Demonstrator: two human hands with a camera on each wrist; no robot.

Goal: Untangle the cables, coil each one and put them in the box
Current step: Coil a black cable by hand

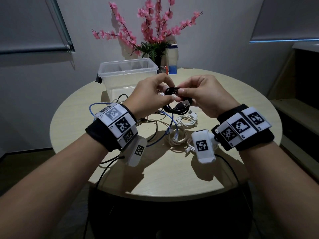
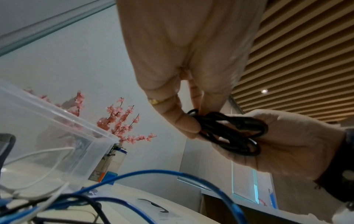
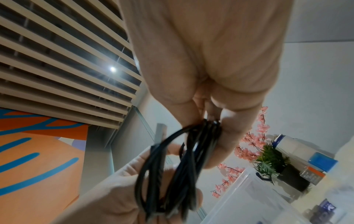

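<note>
Both hands hold a coiled black USB cable [image 1: 174, 100] above the middle of the round table [image 1: 233, 135]. My left hand [image 1: 151, 96] pinches the coil [image 2: 229, 133] from the left. From the right, my right hand [image 1: 202, 95] pinches the same bundle [image 3: 172, 166] between thumb and fingers. Its USB plug [image 1: 186, 103] sticks out below the fingers. A clear plastic box [image 1: 127, 75] stands open just behind the hands. On the table under the hands lie a blue cable [image 1: 170, 125], white cables [image 1: 186, 120] and thin black cables [image 1: 120, 97], partly tangled.
A pot of pink artificial blossoms [image 1: 153, 31] and a white bottle [image 1: 172, 56] stand at the back of the table behind the box. Black wrist-camera leads [image 1: 229, 168] trail off the near table edge. A low shelf [image 1: 296, 109] is at the right.
</note>
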